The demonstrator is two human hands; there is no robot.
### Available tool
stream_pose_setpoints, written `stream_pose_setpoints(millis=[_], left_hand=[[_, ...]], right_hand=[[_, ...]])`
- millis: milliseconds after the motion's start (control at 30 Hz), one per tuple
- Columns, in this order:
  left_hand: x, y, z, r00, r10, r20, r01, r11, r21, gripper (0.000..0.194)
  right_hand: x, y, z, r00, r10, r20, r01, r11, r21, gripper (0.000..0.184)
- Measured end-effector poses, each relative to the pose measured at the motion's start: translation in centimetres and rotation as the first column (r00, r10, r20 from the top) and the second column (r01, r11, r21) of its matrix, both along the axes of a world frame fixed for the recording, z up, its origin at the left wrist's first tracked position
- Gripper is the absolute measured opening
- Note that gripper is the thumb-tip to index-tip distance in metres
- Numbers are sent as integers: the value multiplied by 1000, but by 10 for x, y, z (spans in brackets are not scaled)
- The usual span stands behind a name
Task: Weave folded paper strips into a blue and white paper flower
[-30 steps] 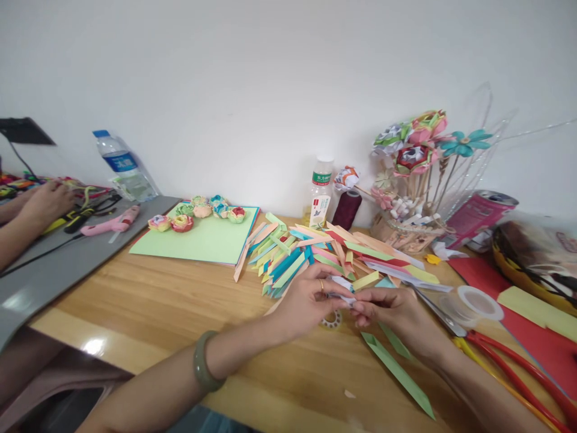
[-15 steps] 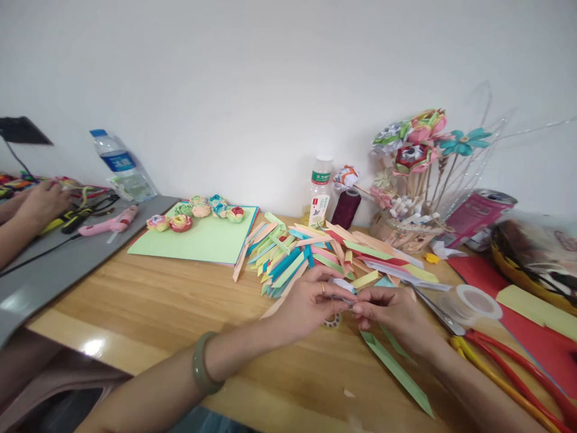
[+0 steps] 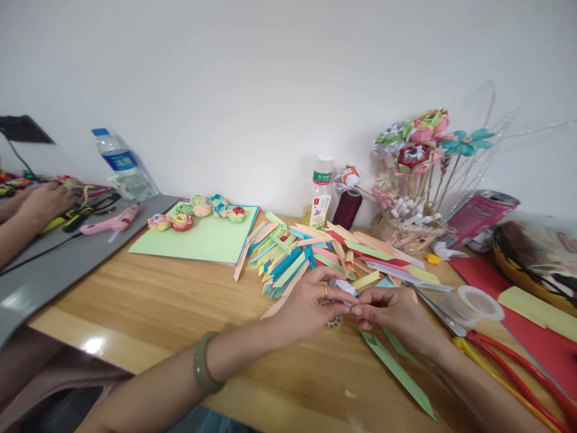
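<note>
Between my two hands is a small folded paper piece (image 3: 346, 288), white with a bit of blue, partly hidden by fingers. My left hand (image 3: 311, 305) wraps its fingers round it from the left. From the right, my right hand (image 3: 390, 310) pinches its edge between thumb and fingertips. Below my hands a small beaded ring (image 3: 333, 321) lies on the table, partly covered. Under my right hand is a folded green paper strip (image 3: 401, 376). Just behind my hands spreads a pile of coloured folded paper strips (image 3: 288, 255).
Red-and-yellow-handled scissors (image 3: 469, 334) and a clear tape roll (image 3: 478, 305) lie at right. Paper flowers (image 3: 417, 144) stand in a pot at the back. Paper rosettes (image 3: 181, 222) rest on green sheets (image 3: 198, 245). At far left, another person's hand (image 3: 47, 201) is near a pink glue gun (image 3: 112, 221).
The folded paper piece shows more of its white side now, having turned slightly in my fingers. Both hands stay in nearly the same place.
</note>
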State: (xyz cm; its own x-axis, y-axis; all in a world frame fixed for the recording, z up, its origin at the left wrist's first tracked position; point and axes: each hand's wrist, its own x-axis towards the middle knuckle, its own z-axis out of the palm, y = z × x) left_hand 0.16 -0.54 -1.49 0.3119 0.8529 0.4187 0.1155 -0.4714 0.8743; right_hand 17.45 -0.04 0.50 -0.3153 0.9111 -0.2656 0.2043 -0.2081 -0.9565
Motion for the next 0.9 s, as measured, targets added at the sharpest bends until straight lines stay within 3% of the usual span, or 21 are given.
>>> stream_pose_setpoints(millis=[333, 467, 633, 900], left_hand=[[-1, 2, 1, 1000, 8, 29, -8, 1000, -7, 16], [-1, 1, 2, 999, 17, -50, -13, 998, 67, 16], [-1, -2, 5, 996, -7, -94, 12, 998, 59, 17], [-2, -1, 6, 997, 2, 79, 7, 995, -103, 16]], right_hand=[[5, 0, 9, 998, 62, 2, -62, 998, -5, 29], [5, 0, 8, 997, 72, 42, -72, 997, -12, 26], [2, -1, 5, 991, 46, 126, -50, 998, 30, 25], [5, -1, 10, 996, 49, -79, -47, 998, 31, 27]])
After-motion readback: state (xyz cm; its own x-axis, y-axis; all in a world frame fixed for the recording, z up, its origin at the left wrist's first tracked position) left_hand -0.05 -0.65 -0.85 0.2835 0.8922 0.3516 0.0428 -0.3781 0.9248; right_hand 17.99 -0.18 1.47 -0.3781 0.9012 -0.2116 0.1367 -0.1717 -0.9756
